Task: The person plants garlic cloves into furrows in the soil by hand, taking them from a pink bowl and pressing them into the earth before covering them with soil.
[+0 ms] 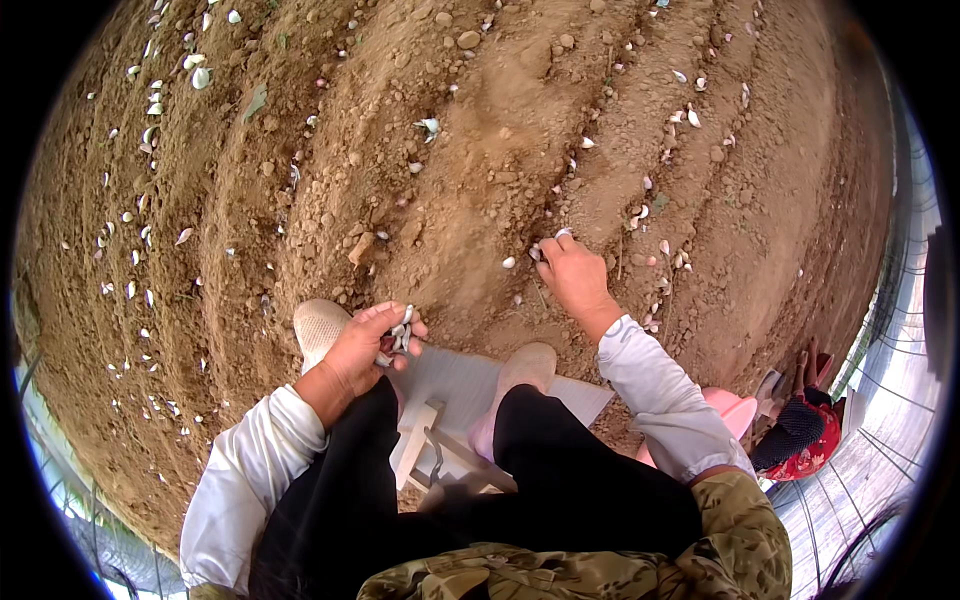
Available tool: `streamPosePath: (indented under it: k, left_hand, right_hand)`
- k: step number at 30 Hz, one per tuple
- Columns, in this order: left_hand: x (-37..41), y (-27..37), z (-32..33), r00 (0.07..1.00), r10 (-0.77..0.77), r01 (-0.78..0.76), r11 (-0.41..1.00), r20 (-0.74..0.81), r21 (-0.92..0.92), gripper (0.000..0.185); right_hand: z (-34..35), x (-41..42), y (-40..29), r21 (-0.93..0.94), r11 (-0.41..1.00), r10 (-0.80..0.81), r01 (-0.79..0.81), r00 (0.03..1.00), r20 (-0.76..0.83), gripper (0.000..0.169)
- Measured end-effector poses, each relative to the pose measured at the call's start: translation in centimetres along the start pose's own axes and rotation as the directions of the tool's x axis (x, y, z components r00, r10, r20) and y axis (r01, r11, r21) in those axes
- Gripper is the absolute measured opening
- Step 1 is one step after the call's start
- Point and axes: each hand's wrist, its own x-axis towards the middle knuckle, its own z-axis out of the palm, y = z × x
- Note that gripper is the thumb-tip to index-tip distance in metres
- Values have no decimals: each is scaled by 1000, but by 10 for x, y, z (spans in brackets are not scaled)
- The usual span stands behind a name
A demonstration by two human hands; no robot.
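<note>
Several garlic cloves [401, 331] rest in my left hand [367, 341], its fingers curled around them above my left shoe. My right hand [576, 274] reaches down to a furrow in the brown soil [480, 195], fingertips at the ground. A pale clove [564, 233] shows at its index finger, and another clove [535, 253] is by the thumb; whether the fingers grip either one is hard to tell. A single white clove [509, 262] lies on the soil just left of that hand. More cloves [664, 247] are scattered along the furrow to its right.
Rows of cloves [148, 135] run along furrows at the left. Under my feet lies a grey board [442, 375], with a wooden stool frame [416, 442] between my legs. A pink basin [731, 411] stands at my right, near another person [799, 439] beside the plastic-sheet wall [892, 360].
</note>
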Motion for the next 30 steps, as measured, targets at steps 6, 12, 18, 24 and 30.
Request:
streamPosePath:
  k: [6,12,18,24,30]
  left_hand:
    - [0,1,-1,1000,2,-2,1000,3,15,18]
    - [-1,1,0,1000,-5,4,1000,-8,-29,15]
    - [-2,0,-2,1000,13,-13,1000,8,-6,17]
    - [-5,2,-4,1000,-1,0,1000,-31,-17,16]
    - [-5,-2,-8,999,-3,2,1000,-34,-28,16]
  right_hand:
    - [10,2,-1,32,998,-48,48,999,8,9]
    - [7,2,-2,32,999,-34,34,999,-5,10]
    - [13,-16,-11,3,999,-43,43,991,129,5]
    - [18,-20,-20,-9,1000,-20,22,990,141,5]
    - [29,-18,-16,-41,994,-90,98,982,166,5]
